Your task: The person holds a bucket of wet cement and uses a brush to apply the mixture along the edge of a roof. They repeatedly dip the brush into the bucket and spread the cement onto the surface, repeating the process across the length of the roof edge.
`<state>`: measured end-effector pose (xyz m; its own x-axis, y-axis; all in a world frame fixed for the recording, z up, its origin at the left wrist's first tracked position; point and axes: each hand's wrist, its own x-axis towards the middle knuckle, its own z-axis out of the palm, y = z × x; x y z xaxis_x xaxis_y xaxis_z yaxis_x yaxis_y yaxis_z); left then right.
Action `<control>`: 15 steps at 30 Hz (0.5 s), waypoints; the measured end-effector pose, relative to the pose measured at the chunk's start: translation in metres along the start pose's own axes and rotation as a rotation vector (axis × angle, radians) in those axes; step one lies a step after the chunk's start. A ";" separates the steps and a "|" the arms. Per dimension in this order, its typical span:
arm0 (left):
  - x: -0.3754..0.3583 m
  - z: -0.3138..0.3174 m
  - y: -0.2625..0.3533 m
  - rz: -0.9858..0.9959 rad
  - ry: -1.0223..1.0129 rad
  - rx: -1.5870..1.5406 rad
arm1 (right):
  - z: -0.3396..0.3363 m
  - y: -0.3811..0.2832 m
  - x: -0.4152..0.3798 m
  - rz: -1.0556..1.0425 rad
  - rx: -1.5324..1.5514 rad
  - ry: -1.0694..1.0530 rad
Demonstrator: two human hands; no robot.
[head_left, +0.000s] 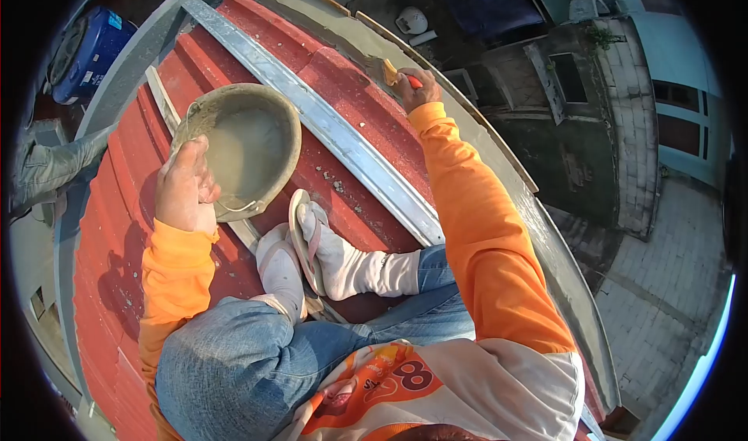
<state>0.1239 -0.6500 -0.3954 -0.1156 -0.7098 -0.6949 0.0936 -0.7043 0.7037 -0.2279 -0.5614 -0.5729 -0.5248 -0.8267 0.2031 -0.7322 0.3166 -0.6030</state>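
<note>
My right hand [417, 89] is wrapped round the red handle of a paintbrush [390, 72]. The bristles are against the wet-looking grey cement ledge [354, 45] along the roof's edge. At the left, my left hand [187, 184] grips the near side of a bucket [253, 141], its fingers curled over the rim. The bucket tilts toward me, and a grey, soupy cement mix shows inside. My feet, in socks and flip-flops, are on the red metal roof [351, 184] just below the bucket.
A metal bar [312, 110] runs diagonally across the roof between bucket and ledge. Boards line the ledge's outer side, with a drop to a yard and block walls [635, 129] beyond. At the far left are a blue drum [93, 55] and another person's trouser leg [58, 168].
</note>
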 end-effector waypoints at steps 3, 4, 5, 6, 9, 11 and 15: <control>-0.002 0.000 -0.001 -0.013 0.019 -0.008 | -0.004 0.018 -0.011 -0.006 -0.064 -0.039; 0.000 -0.001 -0.001 -0.011 0.022 -0.013 | -0.017 0.028 -0.018 -0.039 -0.118 -0.065; 0.002 -0.002 -0.003 -0.011 0.025 -0.018 | -0.040 0.033 -0.028 -0.060 -0.150 -0.109; 0.003 -0.003 -0.003 -0.019 0.023 -0.023 | -0.070 0.034 -0.042 -0.082 -0.184 -0.154; 0.007 -0.004 -0.005 -0.015 -0.005 -0.038 | -0.144 0.030 -0.072 -0.015 -0.243 -0.298; 0.007 -0.002 -0.005 -0.005 -0.020 -0.043 | -0.160 0.007 -0.068 0.004 -0.289 -0.309; 0.007 -0.003 -0.004 0.002 -0.028 -0.031 | -0.087 -0.001 -0.018 -0.153 -0.125 -0.187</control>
<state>0.1254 -0.6528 -0.4035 -0.1429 -0.7111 -0.6884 0.1240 -0.7030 0.7003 -0.2553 -0.5064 -0.5088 -0.3228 -0.9373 0.1312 -0.8510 0.2268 -0.4737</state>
